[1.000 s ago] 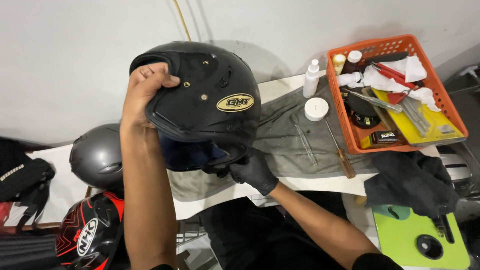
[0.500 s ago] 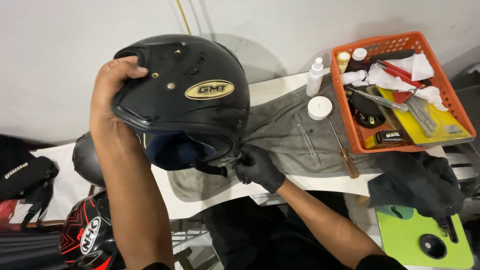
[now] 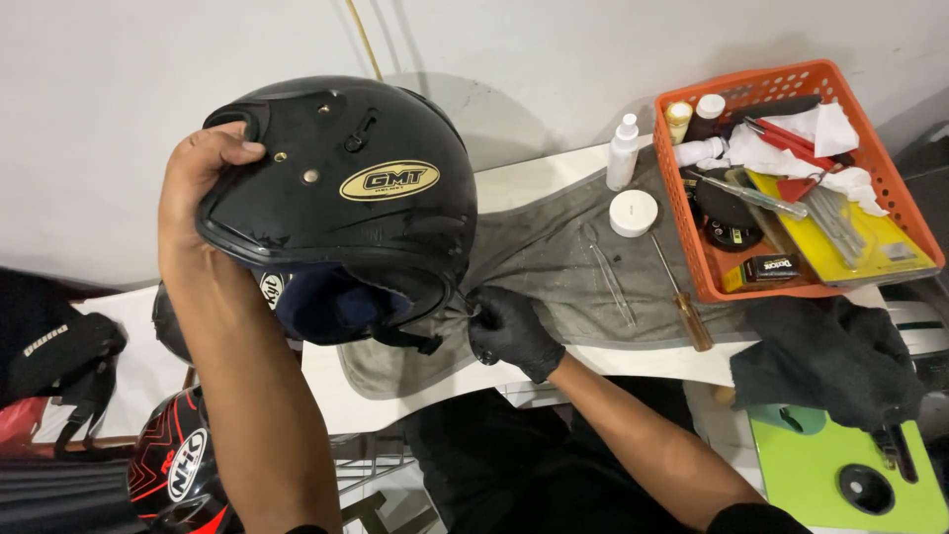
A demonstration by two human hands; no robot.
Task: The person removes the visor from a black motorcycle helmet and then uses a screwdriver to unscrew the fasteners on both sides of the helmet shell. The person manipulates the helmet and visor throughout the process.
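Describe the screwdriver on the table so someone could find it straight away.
Start at the orange basket on the right of the white table. Just left of it, on the grey cloth, lies the screwdriver. Its amber handle and thin metal shaft separate it from the round white lid nearby.

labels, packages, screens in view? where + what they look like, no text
Oval badge: side of the black helmet held up by the left hand; gold with dark lettering.
Small round sticker: helmet's lower edge; white.
Oval logo: red-and-black helmet, bottom left; white.
Small box: orange basket, front; black, flat.
White spray bottle: left of the basket.
No screens.
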